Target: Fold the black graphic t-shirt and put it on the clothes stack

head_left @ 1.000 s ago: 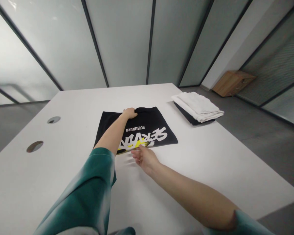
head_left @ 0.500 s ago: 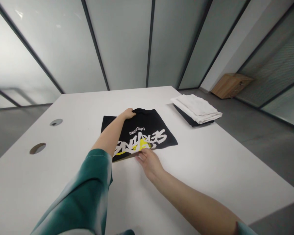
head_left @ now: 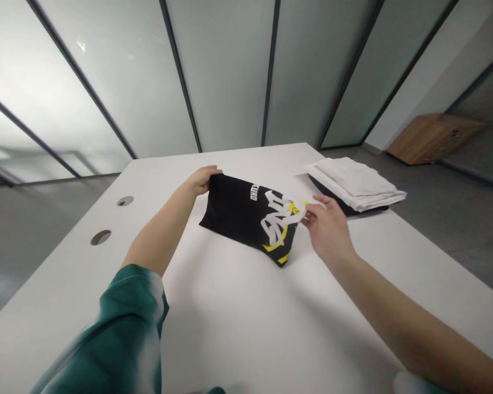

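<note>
A folded black T-shirt with white and yellow lettering hangs lifted over the white table, its lower corner still touching the tabletop. My left hand grips its far left edge. My right hand pinches the right edge, near the lettering. Both forearms reach out from green sleeves at the bottom of the view.
A stack of folded clothes, white on top of dark, lies at the table's far right. Two round cable holes are in the table's left side. A wooden box stands on the floor at the right. Frosted glass walls stand behind.
The shirt lay flat on the table before; both hands have now lifted it and carried it to the right, towards the stack. My right hand has moved from the near edge to grip the right edge.
</note>
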The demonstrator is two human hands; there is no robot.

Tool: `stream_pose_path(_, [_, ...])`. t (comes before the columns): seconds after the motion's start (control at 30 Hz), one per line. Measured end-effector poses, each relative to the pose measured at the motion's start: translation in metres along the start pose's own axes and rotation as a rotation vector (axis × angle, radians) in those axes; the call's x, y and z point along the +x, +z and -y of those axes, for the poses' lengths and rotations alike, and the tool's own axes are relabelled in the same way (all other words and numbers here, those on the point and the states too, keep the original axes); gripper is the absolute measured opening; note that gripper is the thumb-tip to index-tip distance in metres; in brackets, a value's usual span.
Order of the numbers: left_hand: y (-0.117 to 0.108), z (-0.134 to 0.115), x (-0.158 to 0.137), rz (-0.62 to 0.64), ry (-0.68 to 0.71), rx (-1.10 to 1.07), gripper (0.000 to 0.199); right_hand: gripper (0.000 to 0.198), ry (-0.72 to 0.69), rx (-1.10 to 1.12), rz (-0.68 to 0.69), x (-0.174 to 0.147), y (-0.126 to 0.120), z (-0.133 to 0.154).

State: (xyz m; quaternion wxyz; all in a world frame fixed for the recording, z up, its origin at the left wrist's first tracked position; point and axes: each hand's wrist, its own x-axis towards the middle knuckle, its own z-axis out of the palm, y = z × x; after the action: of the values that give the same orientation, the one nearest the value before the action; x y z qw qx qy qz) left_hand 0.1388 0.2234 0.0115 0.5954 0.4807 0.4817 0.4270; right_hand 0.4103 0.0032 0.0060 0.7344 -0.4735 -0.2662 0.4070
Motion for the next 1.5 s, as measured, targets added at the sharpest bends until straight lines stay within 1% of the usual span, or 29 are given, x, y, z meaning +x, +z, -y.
stream_pose_path(0.07, [0.001,-0.01,-0.002,-0.016,0.108,0.021,0.049,0.028,-0.139,-0.115,0.049,0.037,0.001,0.005])
stream_pose_path(0.1, [0.002,-0.016,-0.001,-0.025,0.147,0.051,0.048,0.023,-0.206,-0.163,0.073,0.056,0.004,0.008])
stream_pose_path(0.17, [0.005,-0.03,0.006,-0.067,0.224,0.123,0.039,0.013,-0.312,-0.237,0.094,0.096,0.016,0.014])
stream_pose_path(0.23, [0.008,-0.047,0.017,-0.122,0.33,0.172,0.031,0.006,-0.389,-0.298,0.106,0.132,0.03,0.024])
stream_pose_path(0.3, [0.009,-0.065,0.024,-0.147,0.461,0.197,0.028,0.004,-0.467,-0.337,0.116,0.16,0.042,0.036])
stream_pose_path(0.37, [0.008,-0.076,0.021,-0.134,0.576,0.223,0.029,0.005,-0.535,-0.379,0.133,0.171,0.045,0.044])
stream_pose_path(0.43, [0.003,-0.072,0.005,-0.09,0.645,0.264,0.032,0.009,-0.565,-0.457,0.17,0.164,0.032,0.04])
stream_pose_path(0.47, [-0.001,-0.062,-0.008,-0.059,0.656,0.291,0.034,0.013,-0.557,-0.511,0.195,0.153,0.02,0.033])
stream_pose_path(0.53, [-0.011,-0.028,-0.042,0.016,0.621,0.35,0.039,0.025,-0.473,-0.649,0.286,0.123,-0.012,0.011])
stream_pose_path(0.6, [-0.022,0.019,-0.078,0.103,0.467,0.439,0.043,0.034,-0.31,-0.793,0.398,0.089,-0.049,-0.018])
stream_pose_path(0.67, [-0.028,0.065,-0.107,0.197,0.235,0.521,0.046,0.039,-0.136,-0.907,0.501,0.066,-0.078,-0.043])
stream_pose_path(0.7, [-0.029,0.083,-0.116,0.191,0.163,0.511,0.047,0.04,-0.086,-0.935,0.509,0.06,-0.088,-0.052])
stream_pose_path(0.73, [-0.029,0.096,-0.121,0.141,0.122,0.464,0.047,0.042,-0.051,-0.963,0.5,0.058,-0.094,-0.059])
stream_pose_path(0.77, [-0.027,0.105,-0.122,0.084,0.076,0.415,0.046,0.043,-0.022,-0.983,0.477,0.061,-0.095,-0.063])
stream_pose_path(0.83, [-0.02,0.109,-0.114,-0.051,0.005,0.375,0.044,0.046,0.021,-1.018,0.418,0.073,-0.088,-0.067])
stream_pose_path(0.9, [-0.012,0.103,-0.099,-0.152,-0.049,0.448,0.042,0.047,0.059,-1.059,0.371,0.092,-0.075,-0.067])
stream_pose_path(0.93, [-0.009,0.099,-0.09,-0.193,-0.055,0.511,0.042,0.047,0.074,-1.084,0.355,0.101,-0.067,-0.068])
stream_pose_path(1.0, [-0.004,0.095,-0.077,-0.252,-0.03,0.636,0.042,0.044,0.079,-1.125,0.333,0.117,-0.053,-0.07])
stream_pose_path(1.07, [-0.001,0.097,-0.071,-0.285,0.032,0.752,0.04,0.04,0.053,-1.132,0.321,0.129,-0.042,-0.074])
stream_pose_path(1.17, [0.001,0.107,-0.072,-0.298,0.165,0.881,0.034,0.034,-0.026,-1.104,0.34,0.136,-0.032,-0.084])
stream_pose_path(1.23, [0.0,0.113,-0.076,-0.274,0.231,0.909,0.032,0.03,-0.105,-1.096,0.342,0.134,-0.03,-0.092])
stream_pose_path(1.3, [-0.001,0.117,-0.079,-0.237,0.266,0.885,0.031,0.026,-0.194,-1.077,0.313,0.129,-0.032,-0.098])
stream_pose_path(1.37, [-0.003,0.117,-0.08,-0.226,0.307,0.827,0.03,0.027,-0.246,-1.029,0.282,0.124,-0.036,-0.101])
stream_pose_path(1.43, [-0.004,0.117,-0.08,-0.229,0.352,0.769,0.029,0.03,-0.248,-0.978,0.257,0.121,-0.04,-0.1])
stream_pose_path(1.5, [-0.005,0.117,-0.079,-0.232,0.373,0.738,0.029,0.027,-0.251,-0.975,0.221,0.119,-0.042,-0.097])
